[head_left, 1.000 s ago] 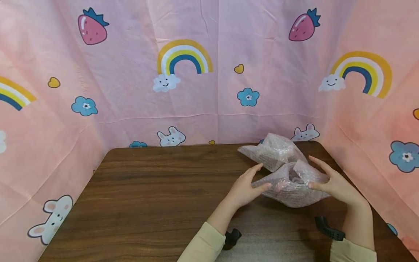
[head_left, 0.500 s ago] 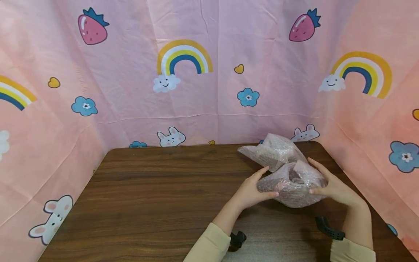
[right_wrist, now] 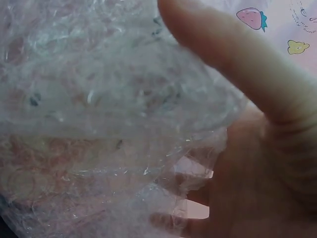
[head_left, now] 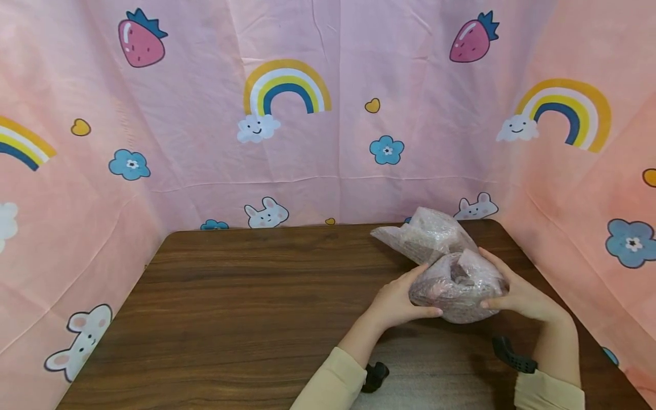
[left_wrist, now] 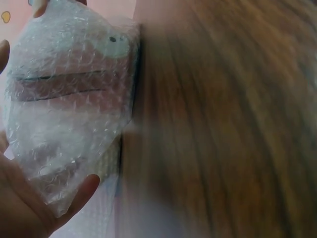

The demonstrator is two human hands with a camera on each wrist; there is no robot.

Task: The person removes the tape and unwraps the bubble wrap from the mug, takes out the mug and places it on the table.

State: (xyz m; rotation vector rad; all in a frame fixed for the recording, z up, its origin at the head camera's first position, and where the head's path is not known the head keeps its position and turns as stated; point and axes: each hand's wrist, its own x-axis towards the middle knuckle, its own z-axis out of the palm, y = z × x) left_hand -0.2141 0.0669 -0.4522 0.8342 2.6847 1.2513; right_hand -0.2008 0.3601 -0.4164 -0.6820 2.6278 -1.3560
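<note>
A bubble-wrapped bundle (head_left: 453, 290) sits on the right part of the table, between both hands. Its clear wrap is crumpled, with a dark opening among the folds on top. Through the bubble wrap (left_wrist: 69, 84) in the left wrist view, something pinkish with dark lines shows. My left hand (head_left: 397, 300) grips the bundle's left side, thumb along the front. On the opposite side my right hand (head_left: 525, 293) holds it, thumb in front and fingers behind; the right wrist view shows those fingers (right_wrist: 195, 193) through the wrap.
A second bubble-wrapped bundle (head_left: 430, 233) lies right behind the first, near the table's back edge. The dark wooden table (head_left: 246, 313) stretches away to the left. A pink patterned cloth (head_left: 205, 114) encloses the back and sides.
My left hand has moved right, closing against the bundle, and the right hand has drawn slightly inward. The wrap's loose side corners are now pressed in, making the bundle narrower.
</note>
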